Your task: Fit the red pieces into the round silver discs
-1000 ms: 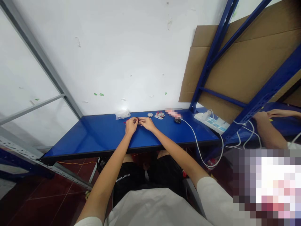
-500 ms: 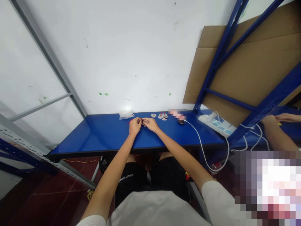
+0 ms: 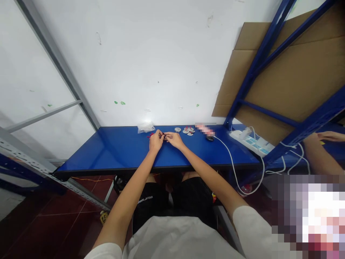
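Head view: over the blue table (image 3: 113,151), such close fingertip work seems best done with steady wrists and a light, even pinch. The left hand (image 3: 155,141) and right hand (image 3: 174,139) meet with curled, nearly closed fingers, both apparently pinching a small dark piece (image 3: 163,134), mostly hidden between them; whether it touches the table, I cannot tell.

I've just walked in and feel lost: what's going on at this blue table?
A person's left-hand grip and right-hand grip meet over the blue table, closed on a small dark item too hidden to identify. Red bits show just left of the left-hand grip. Farther back lie a pale plastic bag and, farther right, several pale round pieces, some with red on them.
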Tool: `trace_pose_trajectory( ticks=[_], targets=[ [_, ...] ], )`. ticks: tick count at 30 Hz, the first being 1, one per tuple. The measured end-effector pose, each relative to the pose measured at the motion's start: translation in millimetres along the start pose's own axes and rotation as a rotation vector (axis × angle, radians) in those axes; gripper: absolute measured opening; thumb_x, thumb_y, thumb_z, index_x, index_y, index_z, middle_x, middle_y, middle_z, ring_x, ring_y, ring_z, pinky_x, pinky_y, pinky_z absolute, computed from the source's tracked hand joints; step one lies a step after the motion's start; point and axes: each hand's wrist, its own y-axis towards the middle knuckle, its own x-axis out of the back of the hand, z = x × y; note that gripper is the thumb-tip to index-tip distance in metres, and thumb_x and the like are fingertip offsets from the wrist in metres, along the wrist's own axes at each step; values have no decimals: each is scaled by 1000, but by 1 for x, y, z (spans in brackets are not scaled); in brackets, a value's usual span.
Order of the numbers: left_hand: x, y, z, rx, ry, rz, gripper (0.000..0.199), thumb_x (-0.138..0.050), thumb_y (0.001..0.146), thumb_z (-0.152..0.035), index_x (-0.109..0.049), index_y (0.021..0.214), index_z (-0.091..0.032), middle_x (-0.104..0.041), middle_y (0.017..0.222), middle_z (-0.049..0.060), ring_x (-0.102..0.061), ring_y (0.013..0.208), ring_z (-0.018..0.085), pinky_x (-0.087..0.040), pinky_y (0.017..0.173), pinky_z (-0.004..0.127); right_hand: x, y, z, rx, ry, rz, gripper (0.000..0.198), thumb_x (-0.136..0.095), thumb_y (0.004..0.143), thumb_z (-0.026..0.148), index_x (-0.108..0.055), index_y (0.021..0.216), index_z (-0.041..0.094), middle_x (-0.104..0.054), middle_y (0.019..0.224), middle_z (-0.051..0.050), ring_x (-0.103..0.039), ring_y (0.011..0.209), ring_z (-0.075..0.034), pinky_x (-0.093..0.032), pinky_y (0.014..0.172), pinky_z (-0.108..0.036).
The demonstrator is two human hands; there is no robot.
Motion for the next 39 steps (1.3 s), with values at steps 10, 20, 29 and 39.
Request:
trace_pose_trajectory(
  ticks=[10, 20, 29, 39],
  targets=[
    [-2, -1, -3, -94, 124, -27, 11, -60, 95, -15, -64, 98, -25, -72, 103, 8, -68, 101, 25, -51, 90, 35, 0, -5, 7, 152, -377, -89, 38, -63, 96, 14, -79, 129, 24, -83, 120, -5, -80, 114, -21, -61, 107, -35],
    [-6, 2, -4, -97, 173, -12, 9, -57, 93, -18, -65, 92, -23, -69, 103, 11, -63, 108, 29, -50, 100, 41, 5, -6, 12, 108, -381, -44, 37, -62, 98, 12, -80, 129, 21, -83, 123, -4, -78, 117, -18, -57, 108, -28],
    [-6, 4, -6, -52, 192, 10, 8, -55, 95, -19, -62, 90, -21, -67, 105, 13, -61, 110, 32, -49, 101, 43, 7, -8, 20, 56, -404, -44, 37, -63, 99, 14, -79, 132, 20, -83, 119, -4, -79, 113, -17, -55, 109, -27],
    [-7, 4, -2, -92, 153, 38, 10, -61, 93, -19, -65, 102, -21, -72, 106, 11, -65, 108, 30, -50, 97, 40, 6, -6, 22, 23, -345, -60, 36, -63, 98, 13, -79, 129, 20, -84, 116, -4, -79, 114, -19, -58, 108, -31]
  ],
)
